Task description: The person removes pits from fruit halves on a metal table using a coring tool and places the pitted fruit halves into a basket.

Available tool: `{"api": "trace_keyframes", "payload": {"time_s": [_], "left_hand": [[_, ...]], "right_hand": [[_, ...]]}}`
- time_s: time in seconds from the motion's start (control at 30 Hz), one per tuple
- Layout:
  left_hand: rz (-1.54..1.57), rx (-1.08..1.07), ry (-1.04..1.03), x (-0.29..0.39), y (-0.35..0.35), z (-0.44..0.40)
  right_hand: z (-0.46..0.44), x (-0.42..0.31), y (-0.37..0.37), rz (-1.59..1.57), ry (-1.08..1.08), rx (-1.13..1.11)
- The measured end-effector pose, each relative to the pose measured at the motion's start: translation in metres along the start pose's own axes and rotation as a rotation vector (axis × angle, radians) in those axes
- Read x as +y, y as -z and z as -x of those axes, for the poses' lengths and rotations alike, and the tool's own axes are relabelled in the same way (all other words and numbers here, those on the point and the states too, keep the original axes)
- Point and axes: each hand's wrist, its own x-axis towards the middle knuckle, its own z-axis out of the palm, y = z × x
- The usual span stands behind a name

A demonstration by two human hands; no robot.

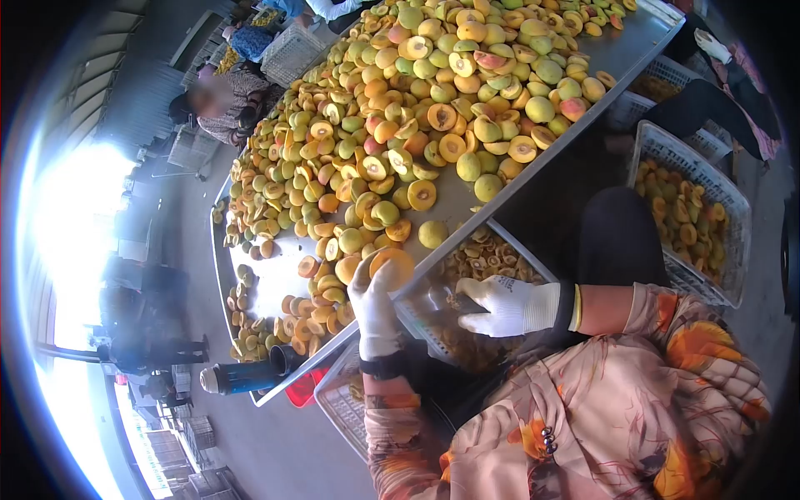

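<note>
My left hand (377, 304), in a white glove, is closed on an orange peach half (395, 266) at the table's near edge. Its thumb and fingers grip the fruit's side. My right hand (507, 306), also gloved in white, is held apart to the right, above a crate of peach pits and scraps (493, 254). The right fingers are curled; whatever may be in them is too small to make out. Beyond the left hand, a large heap of halved peaches (358, 158) covers much of the metal table (533, 171), some with stones still in them.
A white crate of peach halves (733, 196) stands at the right, near my knee (621, 237). A blue cylinder (242, 377) and a red container (307, 387) are by the table's lower corner. A co-worker (233, 108) is across the table; a gloved hand (712, 47) shows upper right.
</note>
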Motion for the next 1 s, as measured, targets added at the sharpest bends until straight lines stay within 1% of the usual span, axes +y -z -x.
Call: {"api": "trace_keyframes", "payload": {"time_s": [0.03,0.07,0.1,0.17,0.3,0.37,0.4,0.5,0.6,0.7,0.77,0.83,0.9,0.93,1.0], "left_hand": [[0.2,0.055,0.05,0.008,-0.004,0.015],[0.391,-0.025,0.067,0.006,-0.002,0.023],[0.419,-0.047,0.056,0.006,-0.026,0.044],[0.374,0.002,-0.037,0.012,-0.03,0.07],[0.389,0.115,-0.106,0.029,-0.047,0.105],[0.448,0.114,-0.12,0.034,-0.052,0.119],[0.355,0.137,-0.134,0.038,-0.052,0.125],[0.215,0.259,-0.198,0.043,-0.063,0.135],[0.105,0.295,-0.3,0.041,-0.061,0.139],[-0.037,0.295,-0.34,0.044,-0.057,0.14],[-0.039,0.259,-0.307,0.049,-0.054,0.139],[-0.009,0.251,-0.283,0.053,-0.057,0.139],[0.051,0.273,-0.28,0.062,-0.065,0.139],[0.096,0.337,-0.273,0.074,-0.078,0.139],[0.111,0.351,-0.291,0.068,-0.075,0.134]], "right_hand": [[-0.004,-0.007,-0.001,-0.01,0.06,0.029],[-0.008,-0.014,-0.001,-0.019,0.121,0.058],[-0.001,-0.02,0.011,0.083,0.176,0.042],[-0.002,-0.04,0.001,0.102,0.259,0.048],[0.005,-0.044,-0.02,0.099,0.257,0.099],[0.01,-0.046,-0.025,0.095,0.236,0.091],[0.011,-0.049,-0.025,0.093,0.226,0.091],[0.021,-0.063,-0.026,0.133,0.178,0.085],[0.026,-0.069,-0.028,0.123,0.238,0.08],[0.029,-0.074,-0.02,0.096,0.184,-0.007],[0.027,-0.069,-0.017,0.174,0.28,-0.035],[0.026,-0.062,-0.022,0.152,0.315,-0.017],[0.022,-0.06,-0.032,0.036,0.301,0.052],[0.022,-0.061,-0.032,-0.011,0.259,0.05],[0.019,-0.063,-0.028,-0.026,0.306,0.069]]}}
